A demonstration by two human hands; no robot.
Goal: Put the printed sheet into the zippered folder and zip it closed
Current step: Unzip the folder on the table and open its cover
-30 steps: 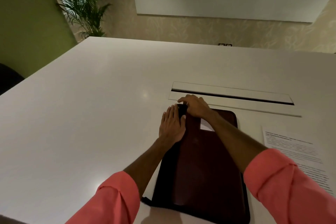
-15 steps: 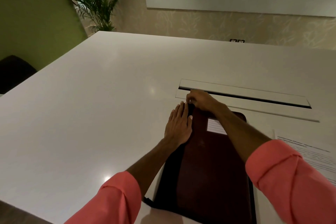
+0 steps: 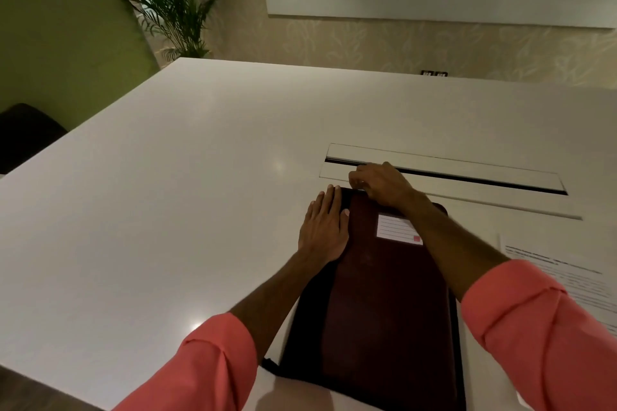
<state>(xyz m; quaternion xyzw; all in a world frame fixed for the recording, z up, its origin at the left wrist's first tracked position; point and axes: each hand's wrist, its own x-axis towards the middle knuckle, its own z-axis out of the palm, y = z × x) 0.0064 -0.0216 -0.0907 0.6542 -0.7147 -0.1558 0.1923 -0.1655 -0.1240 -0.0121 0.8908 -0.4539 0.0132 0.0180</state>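
A dark maroon zippered folder (image 3: 384, 304) with a white label (image 3: 395, 228) lies flat on the white table, its long side running away from me. My left hand (image 3: 324, 227) rests flat, fingers together, on the folder's far left edge. My right hand (image 3: 377, 182) is curled at the folder's far left corner, fingertips pinched there; the zip pull itself is hidden under the fingers. The printed sheet (image 3: 564, 277) lies on the table to the right of the folder, partly behind my right sleeve.
A long cable slot with a raised lid (image 3: 447, 170) runs across the white table (image 3: 167, 210) just beyond the folder. A potted palm (image 3: 167, 3) stands past the table's far left corner. A dark chair (image 3: 23, 133) sits at the left.
My right hand has shifted a little farther along the folder's top corner, uncovering the white label. The left hand stays pressed on the folder's left edge. The head camera moved slightly.
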